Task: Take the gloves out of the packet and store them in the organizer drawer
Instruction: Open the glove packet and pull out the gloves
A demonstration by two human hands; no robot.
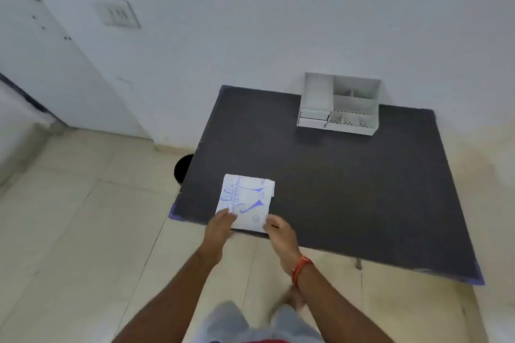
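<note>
A white glove packet (246, 198) with blue print lies flat near the front left corner of the dark table (348, 175). My left hand (220, 227) rests its fingers on the packet's near left corner. My right hand (278, 231) touches the packet's near right corner; an orange thread is tied around that wrist. Whether either hand grips the packet or only touches it is unclear. The white organizer (338, 104) stands at the table's far edge against the wall, with two shut drawers (313, 118) at its lower left and open compartments on top.
The table stands against a pale wall on a beige tiled floor. A black round object (182, 168) sits on the floor beside the table's left edge. A door is at the far left, a switch plate (118, 14) on the wall.
</note>
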